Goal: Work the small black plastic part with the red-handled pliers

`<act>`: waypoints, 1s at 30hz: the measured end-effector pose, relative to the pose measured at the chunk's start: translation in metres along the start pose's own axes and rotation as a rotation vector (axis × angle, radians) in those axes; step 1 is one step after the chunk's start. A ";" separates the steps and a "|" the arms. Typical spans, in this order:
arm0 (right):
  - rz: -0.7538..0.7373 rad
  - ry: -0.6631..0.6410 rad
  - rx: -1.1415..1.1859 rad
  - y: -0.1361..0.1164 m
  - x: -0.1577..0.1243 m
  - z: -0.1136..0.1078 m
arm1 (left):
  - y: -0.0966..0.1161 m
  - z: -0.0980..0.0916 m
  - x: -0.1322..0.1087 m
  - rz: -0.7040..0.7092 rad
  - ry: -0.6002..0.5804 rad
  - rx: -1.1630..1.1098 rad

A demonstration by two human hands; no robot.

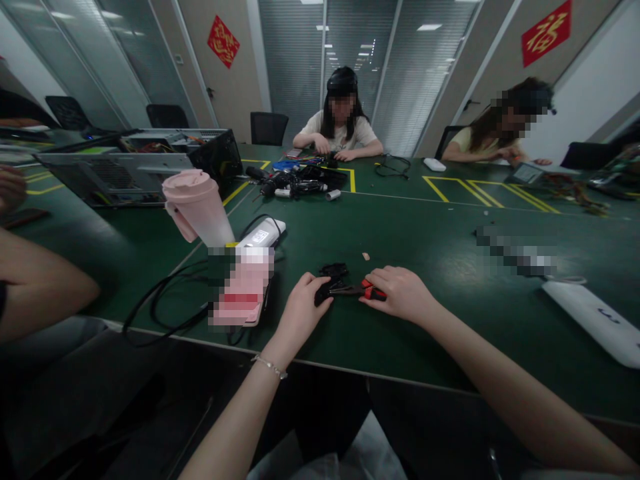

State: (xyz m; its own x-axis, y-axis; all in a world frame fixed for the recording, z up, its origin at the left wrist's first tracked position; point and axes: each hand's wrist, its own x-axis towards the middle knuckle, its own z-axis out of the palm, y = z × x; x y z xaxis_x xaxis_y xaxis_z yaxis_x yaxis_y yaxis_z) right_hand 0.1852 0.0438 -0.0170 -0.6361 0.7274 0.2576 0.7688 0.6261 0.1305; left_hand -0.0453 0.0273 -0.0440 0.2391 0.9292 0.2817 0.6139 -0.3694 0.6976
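My left hand [306, 305] is closed round a small black part [325, 291] just above the green table [400, 230]. In my right hand [397, 290] are pliers with red and black handles [371, 291]; their dark jaws point left and meet the black part. Another black piece [334, 269] lies just behind the held part. A small tan scrap [366, 256] rests on the table beyond my right hand.
To the left are a pink phone [245, 287], a white power bank [263, 235], a pink cup [197, 203], black cable and an open computer case [125, 177]. Dark tools [300, 181] lie ahead; a white device [595, 320] is right. Two people sit opposite; another's arm [45, 280] is left.
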 end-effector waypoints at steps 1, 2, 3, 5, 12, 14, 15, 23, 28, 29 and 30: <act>0.002 -0.002 0.004 0.000 0.000 0.000 | 0.000 0.000 0.000 -0.001 0.000 -0.001; 0.008 -0.009 0.015 0.000 0.000 0.000 | 0.000 0.000 0.000 -0.002 -0.001 -0.001; 0.017 -0.019 0.028 0.000 0.000 0.001 | 0.000 0.000 0.000 -0.002 -0.001 -0.001; 0.031 -0.041 0.053 0.000 0.000 0.002 | 0.000 0.000 0.000 -0.002 -0.003 0.000; -0.002 0.000 0.002 0.000 0.000 0.001 | 0.002 0.000 -0.001 0.005 0.006 0.014; -0.013 0.014 -0.010 0.000 -0.001 0.000 | 0.002 0.000 -0.001 0.005 0.011 0.016; -0.012 0.014 -0.007 0.000 -0.001 0.000 | 0.002 0.000 -0.001 0.007 0.011 0.018; 0.028 -0.026 0.053 0.000 0.000 0.002 | 0.003 0.000 0.000 0.006 0.006 0.035; 0.004 -0.005 0.015 0.000 0.000 -0.001 | 0.004 -0.001 0.000 0.006 -0.002 0.026; 0.009 -0.013 0.018 -0.001 0.000 -0.001 | 0.004 -0.001 0.000 0.007 -0.002 0.025; 0.017 -0.023 0.028 -0.001 0.000 -0.001 | 0.004 -0.001 0.000 0.010 -0.002 0.025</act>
State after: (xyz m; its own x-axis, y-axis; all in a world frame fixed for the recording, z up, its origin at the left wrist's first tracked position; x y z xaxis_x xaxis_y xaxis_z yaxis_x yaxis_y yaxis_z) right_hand 0.1846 0.0430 -0.0159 -0.6245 0.7440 0.2376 0.7776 0.6209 0.0993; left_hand -0.0437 0.0254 -0.0405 0.2469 0.9257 0.2866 0.6300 -0.3781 0.6784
